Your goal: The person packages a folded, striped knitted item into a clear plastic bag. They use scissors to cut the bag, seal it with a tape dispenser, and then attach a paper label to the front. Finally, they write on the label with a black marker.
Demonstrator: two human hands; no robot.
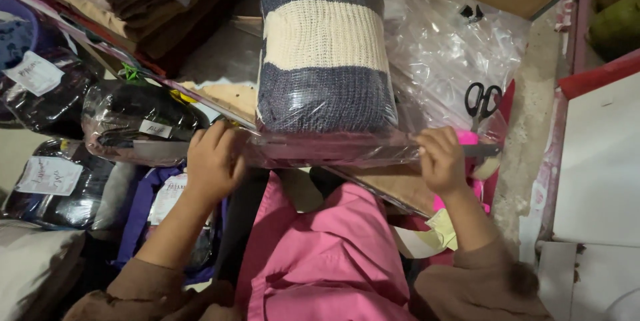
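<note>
A folded knitted blanket (325, 51), striped dark blue and cream, is seen wrapped in a clear plastic bag (440, 54). The near edge of the bag is gripped at two points. The left hand (213, 161) is closed on the bag's edge just below the blanket's left corner, with the fingers curled over the plastic. The right hand (440, 160) is closed on the same edge just below and beyond the blanket's right corner. The blanket is thus held between the two grips and slightly beyond them, lying flat with its stripes running across.

A pair of black-handled scissors (481, 102) is laid on the loose plastic to the right of the blanket, just above the right hand. Dark packed bundles (137, 121) with white labels are stacked to the left of the blanket. Pink cloth (333, 248) is spread below the blanket, between the forearms.
</note>
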